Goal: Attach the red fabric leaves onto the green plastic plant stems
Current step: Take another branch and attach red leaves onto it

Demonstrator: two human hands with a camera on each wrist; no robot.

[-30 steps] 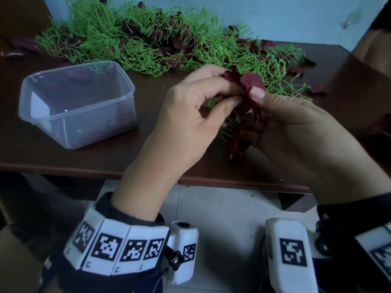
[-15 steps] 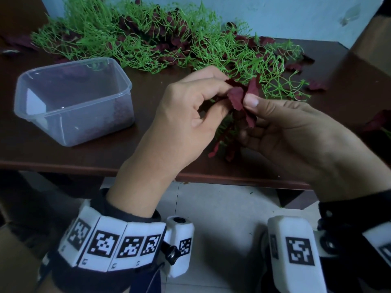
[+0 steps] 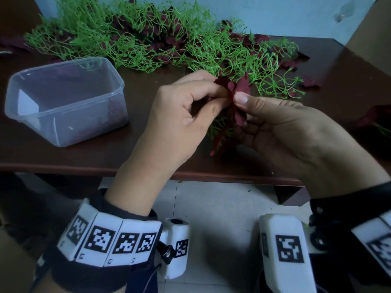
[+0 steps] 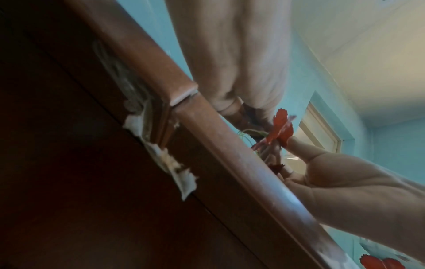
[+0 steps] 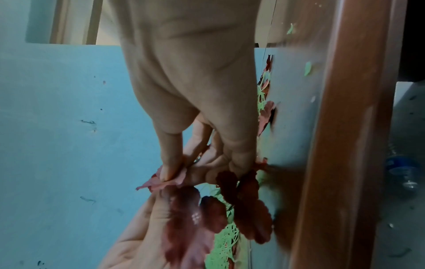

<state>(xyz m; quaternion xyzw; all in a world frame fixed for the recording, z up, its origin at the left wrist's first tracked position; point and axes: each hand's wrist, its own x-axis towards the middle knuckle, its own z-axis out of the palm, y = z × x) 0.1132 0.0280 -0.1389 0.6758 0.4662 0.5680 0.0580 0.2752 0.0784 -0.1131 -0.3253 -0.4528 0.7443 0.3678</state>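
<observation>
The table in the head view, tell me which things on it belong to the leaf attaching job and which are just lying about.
In the job:
- red leaves, pinched by the left hand and the right hand
- green sprig held between the hands
- pile of green stems

Lying about:
- clear plastic tub
- plastic bottle on the floor

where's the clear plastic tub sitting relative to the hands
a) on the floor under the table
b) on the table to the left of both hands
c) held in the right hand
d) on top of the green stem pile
b: the head view shows the clear plastic tub standing on the dark table, left of the left hand and right hand, which pinch a red leaf between them.
</observation>
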